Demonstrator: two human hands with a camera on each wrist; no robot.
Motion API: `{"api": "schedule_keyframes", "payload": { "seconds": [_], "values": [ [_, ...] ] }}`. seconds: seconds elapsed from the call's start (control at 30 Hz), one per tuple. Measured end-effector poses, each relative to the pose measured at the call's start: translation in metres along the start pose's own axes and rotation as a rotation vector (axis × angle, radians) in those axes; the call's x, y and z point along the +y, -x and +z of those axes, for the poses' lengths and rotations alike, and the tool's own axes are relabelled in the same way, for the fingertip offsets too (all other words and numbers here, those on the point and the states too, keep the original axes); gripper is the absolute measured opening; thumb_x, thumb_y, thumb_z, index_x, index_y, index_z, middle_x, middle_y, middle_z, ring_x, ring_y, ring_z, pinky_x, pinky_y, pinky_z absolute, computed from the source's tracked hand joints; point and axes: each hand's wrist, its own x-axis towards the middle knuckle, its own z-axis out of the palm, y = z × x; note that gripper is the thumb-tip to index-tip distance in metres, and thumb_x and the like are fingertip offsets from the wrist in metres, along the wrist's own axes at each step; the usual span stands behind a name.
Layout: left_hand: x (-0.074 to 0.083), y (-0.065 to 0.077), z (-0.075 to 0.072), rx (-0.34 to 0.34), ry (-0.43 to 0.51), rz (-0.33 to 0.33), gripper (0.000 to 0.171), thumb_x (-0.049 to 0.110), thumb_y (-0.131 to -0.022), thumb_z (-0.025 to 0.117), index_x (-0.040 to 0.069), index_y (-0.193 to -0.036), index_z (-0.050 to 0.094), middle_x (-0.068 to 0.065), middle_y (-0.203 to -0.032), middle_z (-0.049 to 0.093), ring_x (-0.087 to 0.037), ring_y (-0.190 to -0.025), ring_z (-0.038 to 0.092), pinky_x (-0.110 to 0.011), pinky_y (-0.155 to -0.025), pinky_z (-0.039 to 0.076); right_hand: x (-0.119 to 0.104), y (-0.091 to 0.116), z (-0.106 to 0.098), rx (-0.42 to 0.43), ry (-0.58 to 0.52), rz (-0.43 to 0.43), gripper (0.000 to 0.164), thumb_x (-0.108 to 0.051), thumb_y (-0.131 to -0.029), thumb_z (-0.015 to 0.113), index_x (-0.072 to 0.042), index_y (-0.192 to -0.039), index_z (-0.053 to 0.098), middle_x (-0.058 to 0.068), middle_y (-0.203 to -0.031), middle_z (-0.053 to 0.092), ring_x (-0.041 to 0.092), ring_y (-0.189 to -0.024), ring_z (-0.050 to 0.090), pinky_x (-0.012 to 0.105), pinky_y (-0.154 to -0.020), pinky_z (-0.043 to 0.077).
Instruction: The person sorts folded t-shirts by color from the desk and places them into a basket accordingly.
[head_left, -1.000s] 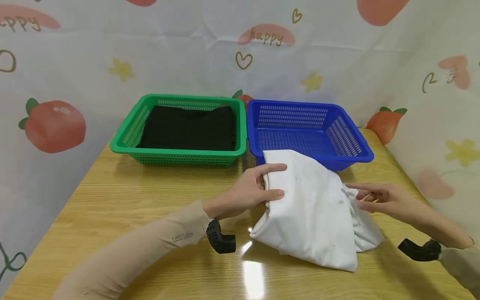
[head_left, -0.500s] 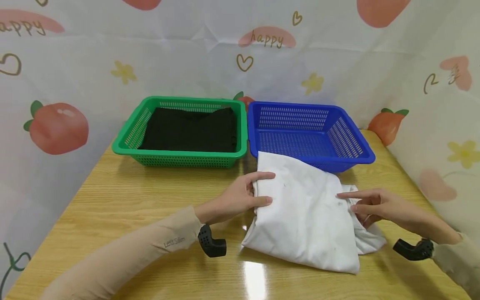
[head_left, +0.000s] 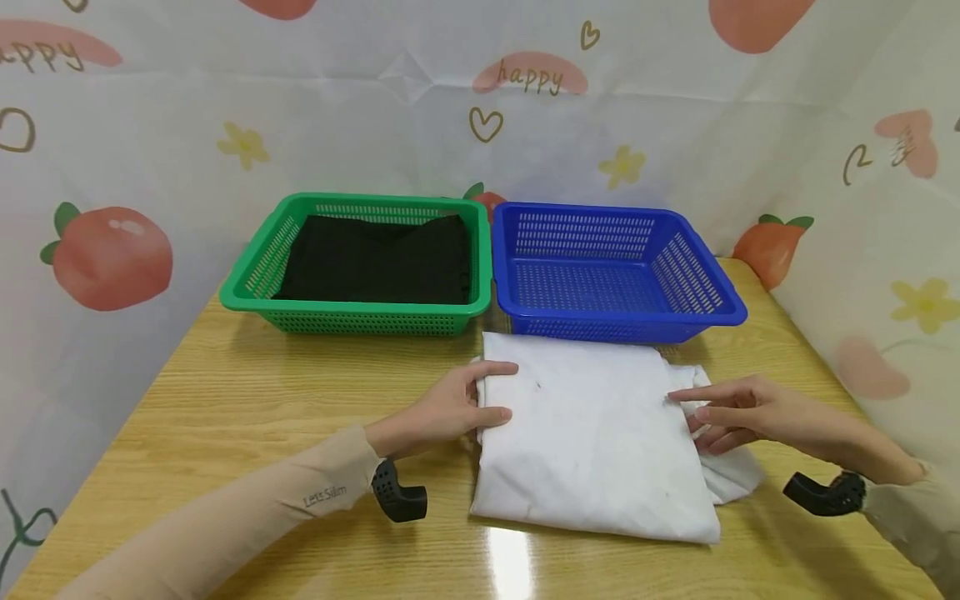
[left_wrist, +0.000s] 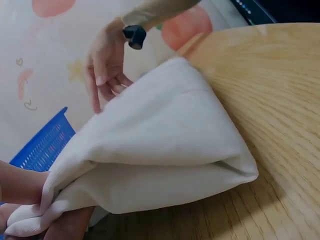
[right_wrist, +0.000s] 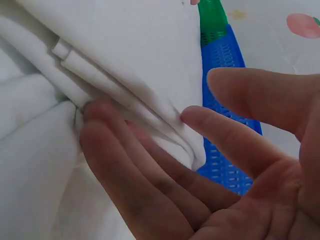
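A folded white garment (head_left: 585, 433) lies on the wooden table in front of the baskets, with a loose bunched part (head_left: 727, 475) sticking out on its right. My left hand (head_left: 450, 408) pinches its left edge, thumb and forefinger on top and the other fingers underneath, out of sight in the head view. In the left wrist view the garment (left_wrist: 160, 125) shows its thick layers, gripped at one corner. My right hand (head_left: 757, 417) is at the right edge, fingers loosely extended. The right wrist view shows fingertips (right_wrist: 192, 116) right at the layered folds, the thumb apart from them.
A green basket (head_left: 367, 307) at the back left holds folded black cloth (head_left: 375, 262). Beside it stands a blue basket (head_left: 622, 320), its slotted floor in view, right behind the white garment. A printed curtain (head_left: 337, 108) hangs behind the table (head_left: 247, 400).
The garment's left side has come down and leftward with my left hand, so it lies flatter and squarer, off the blue basket's rim. My right hand has shifted slightly left onto its right edge.
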Motion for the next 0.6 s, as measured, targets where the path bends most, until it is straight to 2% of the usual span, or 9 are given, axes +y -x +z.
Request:
{"api": "schedule_keyframes", "payload": {
  "seconds": [0.07, 0.2, 0.33, 0.4, 0.43, 0.5, 0.53, 0.57, 0.6],
  "values": [
    [-0.002, 0.0, 0.0, -0.003, -0.012, -0.002, 0.056, 0.012, -0.091, 0.073, 0.02, -0.143, 0.053, -0.005, -0.055, 0.046, -0.019, -0.049, 0.046, -0.028, -0.05, 0.041, -0.001, 0.0, 0.0, 0.012, 0.032, 0.007, 0.044, -0.01, -0.105, 0.047, -0.002, -0.149, 0.041, 0.027, -0.133, 0.052, 0.033, -0.112, 0.061, 0.044, -0.086, 0.052],
    [-0.006, -0.001, 0.0, -0.007, -0.02, -0.011, 0.056, 0.012, -0.091, 0.073, 0.021, -0.142, 0.053, -0.005, -0.059, 0.048, -0.021, -0.049, 0.048, -0.032, -0.051, 0.046, -0.003, 0.0, -0.001, 0.053, 0.093, 0.021, 0.045, -0.013, -0.106, 0.047, -0.005, -0.149, 0.042, 0.025, -0.14, 0.048, 0.026, -0.116, 0.059, 0.043, -0.087, 0.053],
    [-0.009, -0.001, 0.0, -0.007, -0.012, -0.038, 0.056, 0.011, -0.091, 0.073, 0.02, -0.143, 0.053, -0.008, -0.06, 0.048, -0.022, -0.049, 0.05, -0.035, -0.051, 0.05, -0.002, -0.002, -0.003, 0.062, 0.09, 0.04, 0.044, -0.015, -0.106, 0.046, -0.011, -0.15, 0.043, 0.024, -0.139, 0.048, 0.03, -0.115, 0.059, 0.041, -0.09, 0.051],
    [-0.009, -0.001, 0.0, -0.005, -0.012, -0.043, 0.056, 0.012, -0.091, 0.072, 0.02, -0.143, 0.053, -0.008, -0.074, 0.053, -0.023, -0.05, 0.05, -0.037, -0.053, 0.051, -0.001, -0.005, -0.004, 0.075, 0.081, 0.052, 0.044, -0.016, -0.106, 0.048, -0.017, -0.15, 0.045, 0.022, -0.136, 0.05, 0.031, -0.114, 0.058, 0.037, -0.091, 0.05],
    [-0.009, -0.001, 0.001, -0.004, -0.019, -0.044, 0.055, 0.014, -0.091, 0.073, 0.021, -0.142, 0.053, -0.008, -0.082, 0.057, -0.022, -0.058, 0.054, -0.038, -0.058, 0.053, 0.0, -0.007, -0.003, 0.072, 0.072, 0.048, 0.044, -0.016, -0.106, 0.048, -0.017, -0.15, 0.045, 0.021, -0.136, 0.049, 0.032, -0.114, 0.057, 0.035, -0.092, 0.05],
    [-0.009, -0.002, 0.002, -0.008, -0.038, -0.039, 0.056, 0.02, -0.091, 0.074, 0.022, -0.143, 0.053, -0.006, -0.11, 0.06, -0.019, -0.081, 0.06, -0.038, -0.075, 0.053, 0.001, -0.011, 0.0, 0.062, 0.068, 0.05, 0.045, -0.016, -0.105, 0.049, -0.02, -0.15, 0.045, 0.019, -0.13, 0.05, 0.028, -0.112, 0.056, 0.032, -0.09, 0.049],
    [-0.009, -0.003, 0.002, -0.015, -0.055, -0.035, 0.057, 0.023, -0.091, 0.074, 0.023, -0.143, 0.052, -0.004, -0.124, 0.056, -0.018, -0.096, 0.059, -0.039, -0.085, 0.05, 0.002, -0.015, 0.002, 0.05, 0.06, 0.05, 0.046, -0.015, -0.105, 0.05, -0.02, -0.15, 0.045, 0.016, -0.135, 0.048, 0.026, -0.114, 0.055, 0.031, -0.091, 0.049],
    [-0.009, -0.004, 0.003, -0.022, -0.073, -0.025, 0.058, 0.026, -0.09, 0.075, 0.023, -0.143, 0.052, -0.001, -0.136, 0.05, -0.017, -0.11, 0.055, -0.039, -0.094, 0.045, 0.003, -0.019, 0.005, 0.032, 0.047, 0.038, 0.047, -0.014, -0.104, 0.052, -0.019, -0.15, 0.045, 0.017, -0.132, 0.05, 0.024, -0.112, 0.056, 0.032, -0.088, 0.05],
    [-0.009, -0.005, 0.004, -0.027, -0.088, -0.014, 0.059, 0.027, -0.089, 0.075, 0.023, -0.143, 0.052, 0.001, -0.142, 0.047, -0.016, -0.122, 0.048, -0.039, -0.102, 0.039, 0.003, -0.023, 0.008, 0.01, 0.021, 0.028, 0.049, -0.012, -0.103, 0.053, -0.017, -0.15, 0.044, 0.018, -0.135, 0.05, 0.025, -0.113, 0.056, 0.034, -0.088, 0.051]
  ]
}}
